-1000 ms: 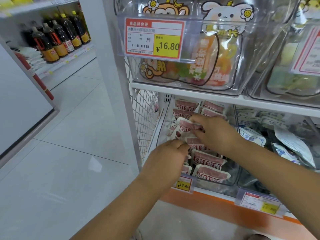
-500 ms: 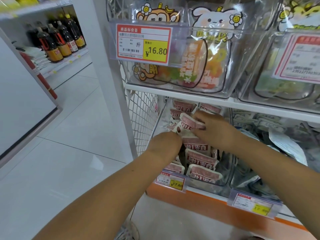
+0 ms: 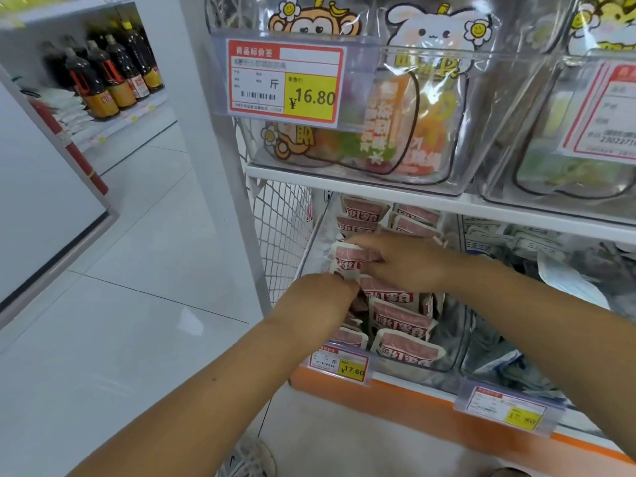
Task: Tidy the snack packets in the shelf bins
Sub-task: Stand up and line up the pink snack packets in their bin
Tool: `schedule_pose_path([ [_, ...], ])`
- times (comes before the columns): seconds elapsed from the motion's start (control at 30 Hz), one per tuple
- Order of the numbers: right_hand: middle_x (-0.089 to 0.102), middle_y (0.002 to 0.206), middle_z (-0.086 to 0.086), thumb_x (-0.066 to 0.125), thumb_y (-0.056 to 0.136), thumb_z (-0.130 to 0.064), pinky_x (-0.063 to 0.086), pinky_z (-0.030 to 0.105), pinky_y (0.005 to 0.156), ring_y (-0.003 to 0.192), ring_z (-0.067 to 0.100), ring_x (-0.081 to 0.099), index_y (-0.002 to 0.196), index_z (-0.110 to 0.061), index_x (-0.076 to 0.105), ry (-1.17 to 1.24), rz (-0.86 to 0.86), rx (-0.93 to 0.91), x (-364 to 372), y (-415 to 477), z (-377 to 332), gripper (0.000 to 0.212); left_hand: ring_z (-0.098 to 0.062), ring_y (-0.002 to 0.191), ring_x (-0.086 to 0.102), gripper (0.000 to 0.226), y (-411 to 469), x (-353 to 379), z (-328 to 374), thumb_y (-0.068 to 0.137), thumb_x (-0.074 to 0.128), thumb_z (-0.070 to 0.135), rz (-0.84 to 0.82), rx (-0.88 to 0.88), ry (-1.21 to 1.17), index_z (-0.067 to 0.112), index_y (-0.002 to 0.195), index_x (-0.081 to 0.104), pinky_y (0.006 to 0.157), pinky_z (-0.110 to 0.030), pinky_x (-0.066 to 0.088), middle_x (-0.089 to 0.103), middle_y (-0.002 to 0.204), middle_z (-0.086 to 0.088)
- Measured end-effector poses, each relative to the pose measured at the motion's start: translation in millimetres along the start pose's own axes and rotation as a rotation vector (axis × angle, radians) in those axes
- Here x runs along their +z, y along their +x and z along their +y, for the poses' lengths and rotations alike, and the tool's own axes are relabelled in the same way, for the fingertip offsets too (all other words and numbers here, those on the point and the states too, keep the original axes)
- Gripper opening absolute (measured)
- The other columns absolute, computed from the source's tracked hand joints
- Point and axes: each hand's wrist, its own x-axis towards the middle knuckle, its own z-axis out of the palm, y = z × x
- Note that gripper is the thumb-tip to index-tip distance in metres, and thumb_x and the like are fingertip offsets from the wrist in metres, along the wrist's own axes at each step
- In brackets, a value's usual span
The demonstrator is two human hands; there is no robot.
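A clear lower shelf bin point(image 3: 451, 359) holds several white-and-pink snack packets point(image 3: 401, 320) in rows. My right hand point(image 3: 406, 261) pinches one pink snack packet point(image 3: 347, 258) lifted above the left row. My left hand point(image 3: 320, 299) reaches down into the bin's left side just below that packet; its fingertips are hidden among the packets, so what they hold does not show.
Clear upper bins point(image 3: 461, 156) with cartoon-animal pouches sit on the shelf above, with a price tag point(image 3: 284, 82) in front. A bin of pale blue-white packets point(image 3: 564, 280) stands to the right. White wire mesh point(image 3: 282, 232) closes the left side. Dark bottles point(image 3: 103, 74) line a far shelf.
My view has shifted a little to the right and down. My right hand has kept the pink packet raised and my left hand has moved up close under it.
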Motion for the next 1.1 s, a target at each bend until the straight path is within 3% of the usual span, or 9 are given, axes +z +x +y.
schedule_pose_path([
  [0.1,0.052,0.081,-0.007,0.047,0.098,-0.017,0.033,0.021,0.056,0.073,0.011,0.048,0.126,-0.014,0.048,-0.030,-0.033,-0.016,9.6,4.5,1.3,0.028,-0.021,0.093,0.060,0.035,-7.5,9.0,-1.3,0.093,0.051,0.013,0.128,-0.015,-0.133,0.020,0.127,0.053,0.067,-0.027,0.041,0.061,0.108,-0.001],
  [0.3,0.052,0.085,-0.018,0.040,0.100,-0.021,0.034,0.008,0.057,0.066,-0.002,0.046,0.139,-0.031,0.034,-0.054,-0.155,-0.055,22.9,-12.2,0.0,0.041,-0.015,0.116,0.047,0.041,-41.9,25.7,9.8,0.095,0.053,0.025,0.410,-0.047,-0.371,0.020,0.133,0.041,0.089,-0.030,0.052,0.041,0.133,0.000],
  [0.4,0.054,0.132,-0.011,0.040,0.098,-0.024,0.045,0.028,0.094,0.106,0.008,0.057,0.142,-0.050,0.022,0.072,-0.257,-0.053,20.3,-16.5,-6.4,0.055,-0.015,0.131,0.036,0.052,-47.4,26.8,14.4,0.097,0.048,0.030,0.415,-0.110,-0.433,0.022,0.143,0.024,0.094,-0.029,0.048,0.015,0.149,0.001],
  [0.47,0.045,0.146,0.000,0.037,0.097,-0.030,0.037,0.045,0.107,0.126,0.025,0.048,0.143,-0.036,0.031,0.124,-0.344,0.029,9.5,-14.6,-8.2,0.047,-0.019,0.138,0.028,0.057,-44.1,25.1,14.3,0.099,0.044,0.030,0.383,-0.106,-0.363,0.016,0.149,0.021,0.100,-0.032,0.046,0.006,0.156,-0.001],
  [0.53,0.052,0.137,0.010,0.034,0.096,-0.042,0.038,0.050,0.105,0.123,0.031,0.050,0.131,-0.029,0.050,0.158,-0.304,0.099,-2.3,-9.5,-6.0,0.041,-0.023,0.134,0.036,0.053,-40.8,24.0,10.9,0.101,0.039,0.030,0.344,-0.074,-0.278,0.011,0.148,0.025,0.101,-0.036,0.045,0.022,0.155,-0.006],
  [0.7,0.065,0.111,-0.009,0.051,0.097,-0.026,0.039,0.008,0.059,0.086,-0.003,0.061,0.113,-0.031,0.067,0.019,-0.021,0.079,-1.5,20.9,-1.5,0.023,-0.020,0.114,0.052,0.041,-35.8,23.6,-2.6,0.102,0.038,0.026,0.316,-0.069,-0.159,0.017,0.141,0.032,0.087,-0.031,0.047,0.043,0.140,-0.002],
  [0.83,0.046,0.135,0.000,0.053,0.094,-0.037,0.038,0.036,0.103,0.135,0.023,0.029,0.116,-0.038,0.065,-0.328,0.069,-0.024,23.5,47.6,3.9,0.025,-0.021,0.096,0.059,0.035,-33.7,25.9,-5.0,0.097,0.048,0.021,0.333,-0.065,-0.149,0.018,0.132,0.044,0.071,-0.032,0.050,0.059,0.121,-0.001],
  [0.93,0.042,0.132,-0.001,0.057,0.090,-0.041,0.042,0.044,0.098,0.132,0.023,0.028,0.111,-0.043,0.063,-0.446,0.155,-0.018,24.9,56.2,2.6,0.022,-0.019,0.081,0.063,0.039,-33.6,30.2,-5.5,0.086,0.065,0.016,0.314,-0.070,-0.150,0.017,0.123,0.051,0.061,-0.031,0.053,0.065,0.107,-0.002],
  [1.1,0.053,0.103,-0.002,0.062,0.082,-0.009,0.049,0.039,0.077,0.105,0.023,0.048,0.099,-0.028,0.058,-0.517,0.290,-0.119,19.2,63.7,13.1,0.026,-0.020,0.077,0.064,0.039,-25.3,22.2,-9.6,0.082,0.067,0.010,0.304,-0.088,-0.169,0.020,0.118,0.058,0.059,-0.033,0.054,0.065,0.102,0.000],
])
